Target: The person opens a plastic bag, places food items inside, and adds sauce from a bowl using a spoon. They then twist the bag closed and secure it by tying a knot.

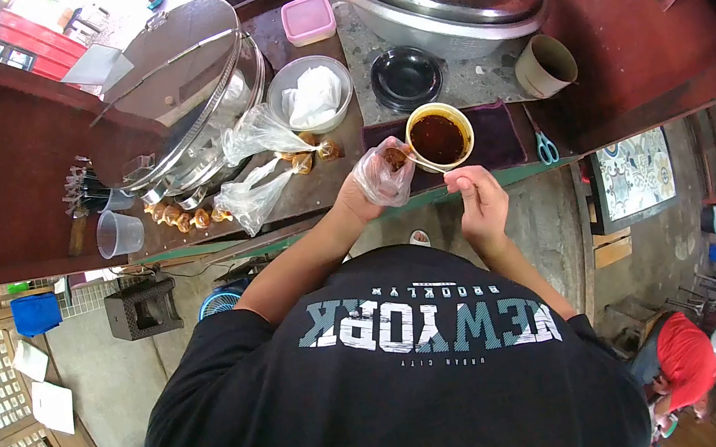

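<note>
My left hand (361,198) is closed around a clear plastic bag (386,185) with something brown inside, close to the left side of a round tub. That tub (438,139) has a pale yellow rim and contains dark reddish-brown sauce. At its near edge, my right hand (480,198) pinches the end of a thin, light-coloured utensil handle (434,166). The handle slants up and left toward the bag's mouth; the shape of its far end cannot be made out. Left of the bag lie knotted clear plastic bags (259,196) and brown skewered food (185,217).
Behind stand a black bowl (407,78), a bowl with white plastic (347,109), a pink-lidded container (309,20) and a large lidded pot (450,26). Scissors (545,145) lie right, below a beige cup (546,66). A steel pot (209,125) fills the left. A person in red (688,356) is lower right.
</note>
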Demonstrator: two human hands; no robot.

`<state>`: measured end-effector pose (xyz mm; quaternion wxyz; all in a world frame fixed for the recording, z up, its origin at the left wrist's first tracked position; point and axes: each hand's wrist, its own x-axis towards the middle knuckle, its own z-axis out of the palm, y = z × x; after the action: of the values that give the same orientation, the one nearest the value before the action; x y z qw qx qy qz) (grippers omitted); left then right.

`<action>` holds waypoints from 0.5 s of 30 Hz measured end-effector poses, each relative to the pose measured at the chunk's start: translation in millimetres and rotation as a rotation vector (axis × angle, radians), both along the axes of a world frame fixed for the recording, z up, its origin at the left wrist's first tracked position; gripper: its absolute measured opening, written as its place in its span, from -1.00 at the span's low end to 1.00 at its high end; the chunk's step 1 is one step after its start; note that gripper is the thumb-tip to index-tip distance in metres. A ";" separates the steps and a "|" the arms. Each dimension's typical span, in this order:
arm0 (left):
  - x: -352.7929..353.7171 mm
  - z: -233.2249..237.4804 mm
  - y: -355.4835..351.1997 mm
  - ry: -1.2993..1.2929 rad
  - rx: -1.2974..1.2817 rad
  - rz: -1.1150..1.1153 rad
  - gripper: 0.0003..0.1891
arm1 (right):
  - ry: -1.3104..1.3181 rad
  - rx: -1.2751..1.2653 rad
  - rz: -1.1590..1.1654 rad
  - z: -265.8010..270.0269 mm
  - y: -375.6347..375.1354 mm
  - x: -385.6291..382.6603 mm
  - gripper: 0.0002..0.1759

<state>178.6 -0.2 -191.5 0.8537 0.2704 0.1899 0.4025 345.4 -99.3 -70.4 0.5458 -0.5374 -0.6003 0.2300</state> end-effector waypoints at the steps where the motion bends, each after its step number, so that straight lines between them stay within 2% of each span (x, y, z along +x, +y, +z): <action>1: 0.0 6.8 -1.4 -0.037 -0.019 -0.001 -0.79 | 0.110 -0.060 -0.029 -1.7 0.2 0.4 -0.80; 3: -3.9 22.2 -7.8 -0.257 -0.200 -0.004 -0.78 | 0.331 -0.180 -0.086 -7.9 1.5 1.9 -0.75; 4: -4.2 21.9 -7.7 -0.258 -0.219 -0.012 -0.78 | 0.460 -0.209 -0.109 -9.4 2.2 1.7 -0.69; 7: -3.5 33.5 -8.7 -0.272 -0.311 -0.009 -0.78 | 0.786 -0.248 -0.137 -11.9 9.9 6.9 -0.70; 9: -2.1 45.4 -10.1 -0.296 -0.418 0.029 -0.78 | 0.899 -0.262 -0.187 -10.7 11.0 8.9 -0.71; 11: 3.1 30.4 -7.7 -0.065 -0.157 0.086 -0.79 | 0.972 -0.251 -0.200 -11.7 13.3 14.2 -0.71; 13: 3.7 17.7 -3.2 -0.140 -0.156 0.067 -0.79 | 1.009 -0.211 -0.186 -13.7 15.9 20.1 -0.72; 15: 0.2 12.6 0.3 -0.519 -0.417 -0.028 -0.77 | 1.013 -0.179 -0.191 -15.7 19.0 27.7 -0.72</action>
<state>178.8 0.1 -178.8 0.9160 -0.0191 0.0405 0.3987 373.2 -80.2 -86.1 0.7382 -0.4558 -0.1875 0.4606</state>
